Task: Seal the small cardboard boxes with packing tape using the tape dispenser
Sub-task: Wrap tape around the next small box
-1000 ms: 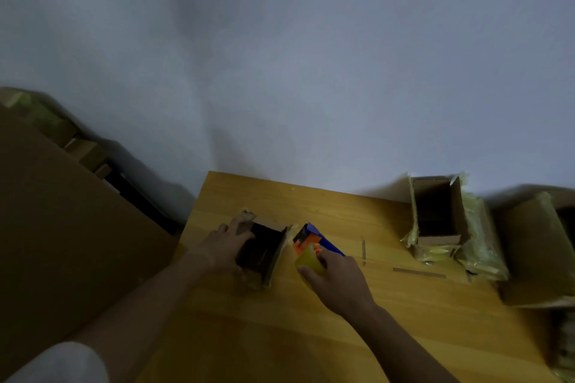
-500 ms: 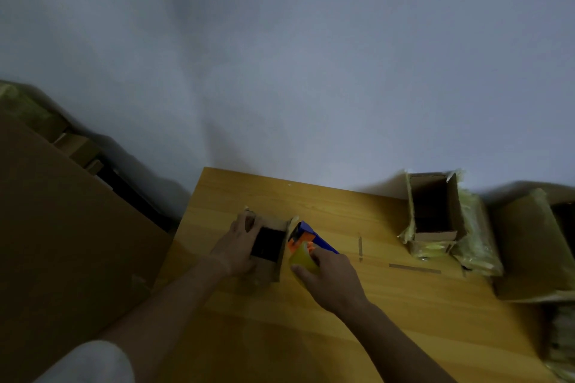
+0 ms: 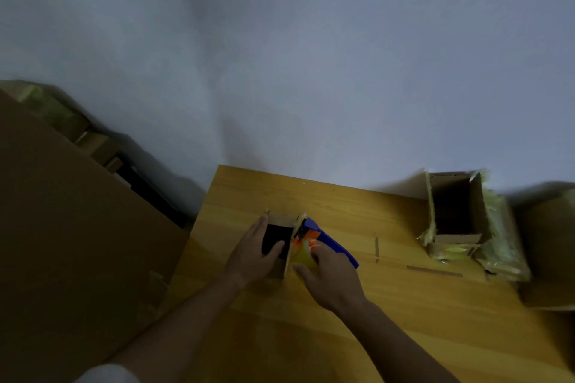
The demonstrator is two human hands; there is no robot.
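Note:
A small open cardboard box (image 3: 281, 221) stands on the wooden table (image 3: 389, 305), its dark inside facing up. My left hand (image 3: 253, 253) holds the box from its left side, with the thumb reaching over the opening. My right hand (image 3: 329, 277) grips the blue and orange tape dispenser (image 3: 323, 238), whose yellowish tape roll shows under my fingers. The dispenser's front end is pressed against the box's right wall.
A second open cardboard box (image 3: 452, 236) with loose tape on it stands at the table's back right. Another brown box (image 3: 547, 255) sits at the right edge. A large cardboard sheet (image 3: 62, 242) leans at the left. Two tape strips (image 3: 434, 270) lie on the table.
The box has been turned more upright under my left hand, and my thumb now lies over its opening. The dispenser stays against the box's right wall.

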